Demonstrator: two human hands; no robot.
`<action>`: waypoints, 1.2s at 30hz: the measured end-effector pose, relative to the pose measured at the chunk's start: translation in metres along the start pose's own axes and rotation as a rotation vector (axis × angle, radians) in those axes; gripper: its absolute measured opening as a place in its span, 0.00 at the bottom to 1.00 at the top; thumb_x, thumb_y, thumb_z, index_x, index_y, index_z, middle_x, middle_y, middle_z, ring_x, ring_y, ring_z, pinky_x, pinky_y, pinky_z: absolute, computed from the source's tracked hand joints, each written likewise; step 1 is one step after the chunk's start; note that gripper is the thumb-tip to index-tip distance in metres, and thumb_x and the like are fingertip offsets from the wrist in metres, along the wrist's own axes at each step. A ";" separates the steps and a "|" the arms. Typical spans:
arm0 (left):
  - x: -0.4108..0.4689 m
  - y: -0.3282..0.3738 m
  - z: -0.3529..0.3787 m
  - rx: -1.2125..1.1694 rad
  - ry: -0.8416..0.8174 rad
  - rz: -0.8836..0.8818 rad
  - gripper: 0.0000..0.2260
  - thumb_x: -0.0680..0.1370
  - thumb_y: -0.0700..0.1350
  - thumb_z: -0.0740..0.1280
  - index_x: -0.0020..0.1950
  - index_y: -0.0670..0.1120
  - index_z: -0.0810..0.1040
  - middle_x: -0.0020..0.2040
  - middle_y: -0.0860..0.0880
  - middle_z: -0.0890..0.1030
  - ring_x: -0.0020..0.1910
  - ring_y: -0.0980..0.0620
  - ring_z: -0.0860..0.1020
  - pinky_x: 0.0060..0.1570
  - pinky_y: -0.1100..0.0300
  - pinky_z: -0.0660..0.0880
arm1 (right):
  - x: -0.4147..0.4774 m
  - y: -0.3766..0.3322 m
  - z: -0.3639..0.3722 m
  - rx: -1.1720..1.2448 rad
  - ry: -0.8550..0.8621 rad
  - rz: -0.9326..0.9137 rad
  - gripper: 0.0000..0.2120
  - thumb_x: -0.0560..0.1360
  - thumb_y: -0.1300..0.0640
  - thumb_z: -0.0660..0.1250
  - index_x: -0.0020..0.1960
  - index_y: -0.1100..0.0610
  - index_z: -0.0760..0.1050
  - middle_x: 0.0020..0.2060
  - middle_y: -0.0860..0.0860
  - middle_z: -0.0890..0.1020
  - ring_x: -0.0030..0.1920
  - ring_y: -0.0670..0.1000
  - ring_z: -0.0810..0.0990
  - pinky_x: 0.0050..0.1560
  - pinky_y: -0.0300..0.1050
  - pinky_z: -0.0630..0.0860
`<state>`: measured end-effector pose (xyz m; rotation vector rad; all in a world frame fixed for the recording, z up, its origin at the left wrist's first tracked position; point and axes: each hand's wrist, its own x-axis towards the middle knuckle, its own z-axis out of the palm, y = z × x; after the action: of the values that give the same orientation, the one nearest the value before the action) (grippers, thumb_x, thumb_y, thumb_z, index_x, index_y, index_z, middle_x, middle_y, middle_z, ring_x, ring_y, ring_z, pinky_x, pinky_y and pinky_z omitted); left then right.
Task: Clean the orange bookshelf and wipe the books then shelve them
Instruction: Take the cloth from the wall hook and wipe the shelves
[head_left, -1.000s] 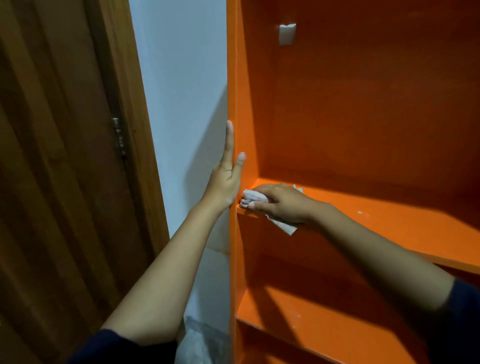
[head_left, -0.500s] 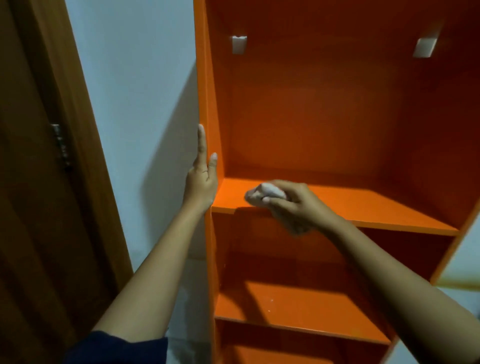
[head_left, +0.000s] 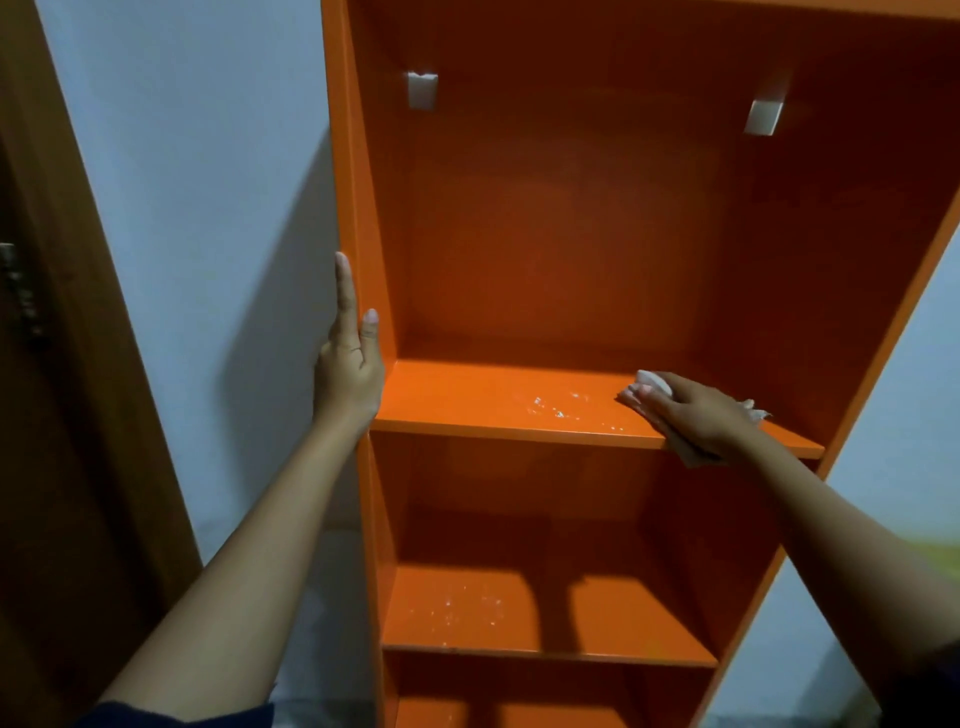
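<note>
Wiping the Upper Board of the Orange Bookshelf

The orange bookshelf (head_left: 571, 234) fills the middle and right of the head view. It stands upright with its back to a pale wall (head_left: 197, 208). Its upper board (head_left: 493, 402) runs across the centre, and a white cloth (head_left: 655, 381) lies on it toward the right end. The right hand (head_left: 696, 415) rests on top of that cloth near the board's front edge. Its fingers (head_left: 660, 410) are bent down over the cloth and held close together, gripping it against the board. Bunched cloth shows past the fingertips, and another scrap pokes out behind the hand. Just left of the cloth, pale specks (head_left: 558, 408) are scattered on the board. More specks dot the lower board (head_left: 519, 613), where the arms' shadows fall.

The left hand (head_left: 348, 374) is at the bookshelf's left side panel (head_left: 363, 208), level with the upper board. Its fingers are straight and pressed together, flat against the panel's outer face and pointing up. The thumb (head_left: 370, 332) lies along the panel's front edge.

High on the back panel sit a small white bracket (head_left: 422, 89) near the left side and a second bracket (head_left: 762, 117) near the right. Left of the wall stands a dark wooden door (head_left: 62, 467). A dark blue sleeve (head_left: 182, 717) shows on the left arm at the bottom edge.
</note>
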<state>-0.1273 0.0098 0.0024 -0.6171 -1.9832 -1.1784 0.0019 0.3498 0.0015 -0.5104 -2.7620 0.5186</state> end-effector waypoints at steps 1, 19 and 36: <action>0.000 0.001 0.000 -0.009 -0.003 -0.003 0.24 0.83 0.49 0.49 0.74 0.55 0.39 0.71 0.45 0.69 0.25 0.56 0.65 0.23 0.65 0.60 | 0.005 -0.005 0.002 -0.023 -0.031 0.001 0.26 0.79 0.37 0.49 0.74 0.45 0.61 0.69 0.53 0.71 0.67 0.57 0.70 0.64 0.57 0.67; -0.002 0.006 -0.007 -0.015 -0.059 -0.059 0.24 0.84 0.50 0.49 0.73 0.60 0.37 0.74 0.42 0.63 0.26 0.53 0.69 0.23 0.68 0.60 | 0.019 -0.105 0.054 -0.160 -0.196 -0.321 0.26 0.80 0.37 0.48 0.75 0.45 0.59 0.75 0.46 0.61 0.74 0.52 0.60 0.71 0.53 0.57; -0.002 0.014 -0.030 0.068 -0.161 -0.076 0.29 0.83 0.47 0.54 0.71 0.62 0.36 0.71 0.47 0.69 0.43 0.37 0.78 0.43 0.52 0.74 | -0.030 -0.196 0.094 0.138 -0.087 -0.738 0.11 0.79 0.45 0.59 0.48 0.51 0.73 0.42 0.53 0.81 0.46 0.56 0.77 0.44 0.49 0.64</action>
<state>-0.1056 -0.0104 0.0178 -0.6236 -2.1900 -1.1315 -0.0593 0.1396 -0.0114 0.5616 -2.6947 0.5340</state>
